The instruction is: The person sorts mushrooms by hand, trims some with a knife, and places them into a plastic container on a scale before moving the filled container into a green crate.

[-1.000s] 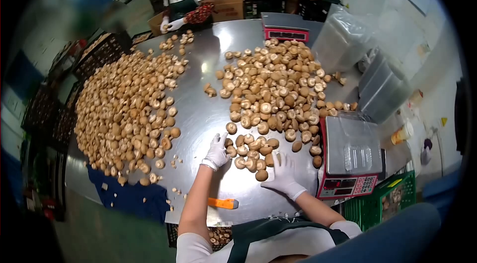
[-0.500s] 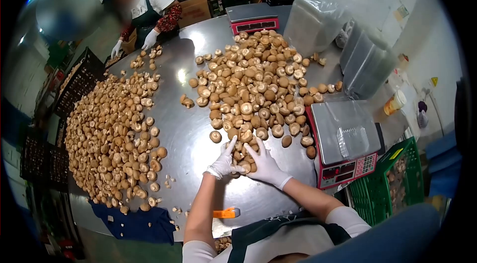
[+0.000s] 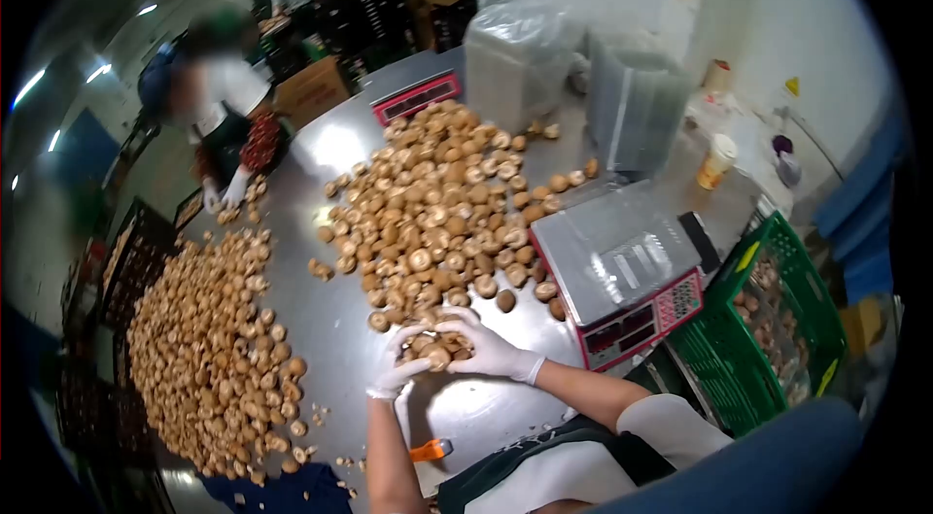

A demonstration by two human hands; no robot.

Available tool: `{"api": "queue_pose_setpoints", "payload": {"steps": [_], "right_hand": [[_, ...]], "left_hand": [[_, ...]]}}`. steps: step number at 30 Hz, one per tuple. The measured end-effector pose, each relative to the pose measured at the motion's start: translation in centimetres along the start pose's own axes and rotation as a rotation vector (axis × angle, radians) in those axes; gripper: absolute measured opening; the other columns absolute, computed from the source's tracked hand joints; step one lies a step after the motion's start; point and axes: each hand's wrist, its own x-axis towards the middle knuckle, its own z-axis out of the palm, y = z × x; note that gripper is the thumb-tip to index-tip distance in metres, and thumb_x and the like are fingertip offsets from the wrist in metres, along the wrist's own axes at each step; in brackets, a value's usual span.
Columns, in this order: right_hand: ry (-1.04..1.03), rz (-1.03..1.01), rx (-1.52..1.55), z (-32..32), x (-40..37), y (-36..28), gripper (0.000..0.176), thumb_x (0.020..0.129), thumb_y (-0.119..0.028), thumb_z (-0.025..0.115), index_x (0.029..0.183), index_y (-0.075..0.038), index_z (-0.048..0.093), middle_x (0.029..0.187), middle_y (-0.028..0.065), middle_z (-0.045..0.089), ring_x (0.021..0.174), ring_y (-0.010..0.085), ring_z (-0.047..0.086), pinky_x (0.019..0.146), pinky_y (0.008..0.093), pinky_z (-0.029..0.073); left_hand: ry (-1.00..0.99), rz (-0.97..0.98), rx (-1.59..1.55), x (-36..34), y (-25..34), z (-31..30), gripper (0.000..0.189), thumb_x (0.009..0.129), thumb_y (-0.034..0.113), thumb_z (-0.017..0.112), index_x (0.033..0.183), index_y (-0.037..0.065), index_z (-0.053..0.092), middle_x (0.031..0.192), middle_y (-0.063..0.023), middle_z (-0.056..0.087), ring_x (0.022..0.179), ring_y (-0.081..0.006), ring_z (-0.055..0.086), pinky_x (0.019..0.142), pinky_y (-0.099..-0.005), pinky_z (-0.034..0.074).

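Note:
My left hand (image 3: 395, 366) and my right hand (image 3: 494, 351), both in white gloves, curl around a cluster of brown mushrooms (image 3: 437, 357) from either side. A dark shadow on the metal below suggests the cluster is raised off the table. Parts of the held mushrooms are hidden by my fingers. Just beyond my hands spreads a large mushroom pile (image 3: 437, 213). To the right of the pile stands a red-framed weighing scale (image 3: 641, 322) with a clear plastic tray (image 3: 627, 261) on its plate.
Another mushroom heap (image 3: 209, 349) covers the table's left side. An orange-handled tool (image 3: 428, 451) lies near me. Stacked clear trays (image 3: 637, 106), a second scale (image 3: 418, 98) and a paper cup (image 3: 717, 162) stand farther back. A green crate (image 3: 807, 320) is at right; a co-worker (image 3: 228, 111) works far left.
Both hands have closed in around a handful of mushrooms and drawn it away from the pile, apparently upward. The camera view has turned, shifting the table scene leftward.

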Motion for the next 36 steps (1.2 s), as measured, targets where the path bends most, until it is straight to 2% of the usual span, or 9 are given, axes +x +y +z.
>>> {"api": "queue_pose_setpoints", "payload": {"steps": [8, 14, 15, 18, 24, 29, 30, 33, 36], "right_hand": [[0.245, -0.049, -0.275, -14.9, -5.9, -8.5, 0.064, 0.068, -0.019, 0.074, 0.126, -0.013, 0.047, 0.137, 0.02, 0.03, 0.124, 0.0385, 0.039, 0.102, 0.0405, 0.036], [0.284, 0.182, -0.31, -25.7, -11.4, -8.0, 0.07, 0.064, -0.01, 0.075, 0.128, -0.01, 0.045, 0.136, 0.02, 0.031, 0.125, 0.0348, 0.038, 0.103, 0.0371, 0.036], [0.274, 0.202, -0.318, -27.0, -11.9, -6.9, 0.071, 0.064, -0.008, 0.074, 0.128, -0.009, 0.044, 0.136, 0.0201, 0.031, 0.126, 0.0343, 0.038, 0.103, 0.0363, 0.035], [0.191, 0.28, -0.438, -28.8, -12.9, -4.6, 0.081, 0.065, -0.01, 0.073, 0.137, -0.007, 0.035, 0.142, 0.0222, 0.027, 0.13, 0.0355, 0.033, 0.106, 0.0356, 0.031], [0.122, 0.295, -0.465, -28.9, -15.1, -3.7, 0.074, 0.074, -0.009, 0.063, 0.14, -0.003, 0.029, 0.143, 0.0234, 0.029, 0.134, 0.0321, 0.032, 0.105, 0.035, 0.033], [0.34, 0.255, -0.399, -29.3, -16.6, -3.5, 0.054, 0.079, -0.001, 0.051, 0.133, -0.001, 0.042, 0.128, 0.0186, 0.051, 0.112, 0.0223, 0.054, 0.094, 0.0301, 0.042], [0.384, 0.382, -0.299, -29.3, -16.3, -4.8, 0.045, 0.081, -0.004, 0.051, 0.125, 0.001, 0.048, 0.125, 0.0218, 0.053, 0.121, 0.0322, 0.049, 0.101, 0.0345, 0.038], [0.542, 0.521, -0.425, -28.8, -15.6, -7.4, 0.037, 0.083, -0.005, 0.052, 0.12, -0.002, 0.053, 0.116, 0.0173, 0.058, 0.091, 0.0276, 0.062, 0.078, 0.0311, 0.049], [0.659, 0.311, -0.462, -27.8, -15.2, -7.2, 0.036, 0.082, 0.0, 0.052, 0.118, -0.001, 0.056, 0.1, 0.0108, 0.061, 0.072, 0.0127, 0.055, 0.067, 0.0239, 0.045]], "left_hand": [[-0.233, 0.428, 0.37, 7.9, 9.5, 14.2, 0.063, 0.066, 0.012, 0.081, 0.122, 0.005, 0.052, 0.125, -0.0105, 0.049, 0.119, -0.0218, 0.046, 0.102, -0.0353, 0.035], [-0.372, 0.283, 0.148, 15.5, 6.8, 25.3, 0.059, 0.069, 0.024, 0.079, 0.121, 0.009, 0.054, 0.119, -0.0137, 0.046, 0.118, -0.027, 0.042, 0.103, -0.0348, 0.032], [-0.36, 0.273, 0.156, 16.6, 5.7, 26.6, 0.055, 0.071, 0.016, 0.078, 0.12, 0.005, 0.053, 0.122, -0.0101, 0.048, 0.115, -0.0193, 0.046, 0.098, -0.0301, 0.037], [-0.197, 0.478, 0.537, 17.6, 3.7, 29.5, 0.065, 0.065, 0.023, 0.082, 0.121, 0.007, 0.052, 0.117, -0.0145, 0.048, 0.112, -0.0294, 0.045, 0.099, -0.0359, 0.037], [-0.053, 0.564, 0.885, 15.5, 2.8, 31.3, 0.087, 0.062, 0.024, 0.081, 0.136, 0.009, 0.037, 0.125, -0.0227, 0.038, 0.114, -0.0379, 0.042, 0.101, -0.0435, 0.033], [-0.019, 0.618, 0.718, 13.7, 2.9, 30.7, 0.087, 0.064, 0.02, 0.08, 0.137, 0.006, 0.034, 0.129, -0.0253, 0.035, 0.12, -0.0417, 0.038, 0.102, -0.0418, 0.034], [0.035, 0.666, 0.667, 13.4, 2.5, 30.3, 0.085, 0.065, 0.02, 0.08, 0.136, 0.005, 0.035, 0.128, -0.0245, 0.036, 0.12, -0.0405, 0.038, 0.102, -0.0412, 0.034], [0.184, 0.65, 0.588, 11.3, 3.2, 28.4, 0.071, 0.068, 0.013, 0.076, 0.129, 0.002, 0.041, 0.128, -0.0205, 0.038, 0.12, -0.0353, 0.041, 0.102, -0.0393, 0.034], [0.447, 0.621, 0.689, 8.3, 2.0, 23.2, 0.061, 0.071, 0.01, 0.073, 0.125, 0.004, 0.045, 0.123, -0.0164, 0.044, 0.115, -0.0312, 0.044, 0.098, -0.04, 0.036]]}}
